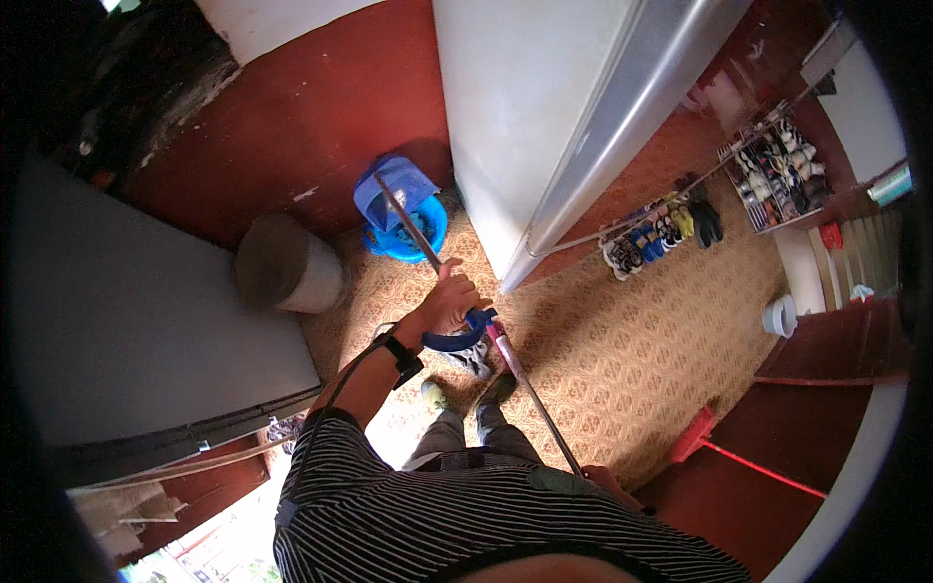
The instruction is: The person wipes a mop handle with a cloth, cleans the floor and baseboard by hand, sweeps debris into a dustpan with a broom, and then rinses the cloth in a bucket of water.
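My left hand [450, 299], with a dark band on its wrist, grips a long thin pole [539, 408] just above a curved dark-blue plastic part [455, 340]. The pole slants from over a blue dustpan-like scoop [415, 178] down to my right side. At its lower end my right hand [601, 478] is closed around it, partly hidden by my striped shirt. The scoop rests on a bright-blue plastic basin [415, 240] beside the wall; whether the pole touches the scoop cannot be told. A grey-and-white item [474, 359], unclear in kind, lies near my shoes.
A pale cylindrical bin [313, 280] stands left, by a large grey panel [146, 306]. A white cabinet-like block with a metal edge [619, 146] rises ahead. Rows of shoes [649, 237], a shoe rack [780, 175], a small grey bucket [780, 316] and a red broom [692, 436] are on the right.
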{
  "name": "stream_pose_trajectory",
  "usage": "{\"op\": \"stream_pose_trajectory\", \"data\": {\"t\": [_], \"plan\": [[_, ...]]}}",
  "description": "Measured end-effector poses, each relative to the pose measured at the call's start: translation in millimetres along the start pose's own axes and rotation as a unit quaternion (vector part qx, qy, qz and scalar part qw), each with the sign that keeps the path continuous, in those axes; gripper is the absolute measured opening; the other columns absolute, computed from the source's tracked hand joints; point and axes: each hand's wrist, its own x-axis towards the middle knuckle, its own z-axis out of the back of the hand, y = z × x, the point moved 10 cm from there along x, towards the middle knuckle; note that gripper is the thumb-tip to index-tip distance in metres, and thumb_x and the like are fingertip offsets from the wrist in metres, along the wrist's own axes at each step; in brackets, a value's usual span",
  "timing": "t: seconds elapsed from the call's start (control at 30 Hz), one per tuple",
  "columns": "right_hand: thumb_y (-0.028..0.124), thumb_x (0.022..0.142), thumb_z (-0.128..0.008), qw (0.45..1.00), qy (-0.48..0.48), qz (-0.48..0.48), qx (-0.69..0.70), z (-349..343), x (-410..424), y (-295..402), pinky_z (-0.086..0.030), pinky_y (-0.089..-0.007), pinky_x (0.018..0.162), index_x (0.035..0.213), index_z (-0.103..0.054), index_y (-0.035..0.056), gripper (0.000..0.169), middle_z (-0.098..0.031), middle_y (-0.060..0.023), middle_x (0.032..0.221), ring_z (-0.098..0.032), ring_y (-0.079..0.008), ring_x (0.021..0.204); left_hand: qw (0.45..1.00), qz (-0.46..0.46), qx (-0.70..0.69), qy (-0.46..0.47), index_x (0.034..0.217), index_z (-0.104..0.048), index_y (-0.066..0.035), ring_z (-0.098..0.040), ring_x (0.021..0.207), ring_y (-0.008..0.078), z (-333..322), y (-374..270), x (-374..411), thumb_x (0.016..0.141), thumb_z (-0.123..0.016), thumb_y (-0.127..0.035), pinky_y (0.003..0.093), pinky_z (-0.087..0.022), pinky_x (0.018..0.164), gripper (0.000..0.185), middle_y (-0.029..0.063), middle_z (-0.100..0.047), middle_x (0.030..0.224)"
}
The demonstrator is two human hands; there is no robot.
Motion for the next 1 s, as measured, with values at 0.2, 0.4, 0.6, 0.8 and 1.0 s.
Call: {"op": "stream_pose_trajectory", "data": {"t": [0.2,0.4,0.6,0.8,1.0], "plan": [[0.038,0.067,-0.065,0.999,-0.008,0.011,-0.042,-16,24,-44,-0.047,-0.0416,0.063,0.088,-0.063,0.0096,0.036,-0.063,-0.0127,0.071,-0.061,-0.0295,0.069,1.000,-0.018,0.009,0.002,0.068,-0.059,-0.015,-0.049,0.060,0.0194,0,-11,15,0.073,-0.062,-0.017,0.0480,-0.029,0.087,0.007,0.0009,-0.043,0.055],[0.036,0.068,-0.064,0.997,-0.021,-0.046,-0.058,-10,46,-61,-0.047,-0.0407,0.062,0.090,-0.063,0.0089,0.035,-0.062,-0.0122,0.070,-0.060,-0.0284,0.067,0.999,-0.042,0.013,-0.016,0.080,-0.063,-0.016,-0.050,0.066,0.0193,6,-14,3,0.066,-0.062,-0.018,0.0485,-0.027,0.088,0.014,0.0009,-0.045,0.060],[0.031,0.069,-0.063,0.996,-0.027,-0.047,-0.078,14,58,-40,-0.047,-0.0380,0.060,0.092,-0.062,0.0075,0.033,-0.062,-0.0119,0.069,-0.059,-0.0254,0.065,0.997,-0.001,0.012,-0.083,0.073,-0.061,-0.013,-0.050,0.062,0.0207,42,-13,13,0.066,-0.063,-0.014,0.0463,-0.028,0.088,0.007,0.0016,-0.045,0.058],[0.026,0.070,-0.063,0.996,-0.044,-0.029,-0.069,37,49,-27,-0.046,-0.0353,0.058,0.094,-0.061,0.0060,0.031,-0.062,-0.0116,0.068,-0.058,-0.0225,0.063,0.970,0.031,0.094,-0.222,0.062,-0.060,-0.010,-0.050,0.058,0.0203,104,-6,11,0.061,-0.069,-0.009,0.0428,-0.033,0.084,0.009,0.0021,-0.045,0.054],[0.022,0.071,-0.063,0.998,-0.050,-0.001,-0.040,54,18,-9,-0.046,-0.0326,0.056,0.096,-0.060,0.0045,0.030,-0.061,-0.0113,0.068,-0.058,-0.0195,0.061,0.881,0.154,0.179,-0.410,0.065,-0.056,-0.010,-0.051,0.058,0.0237,219,-20,-38,0.071,-0.064,-0.005,0.0381,-0.039,0.080,0.012,0.0046,-0.046,0.055]]}}
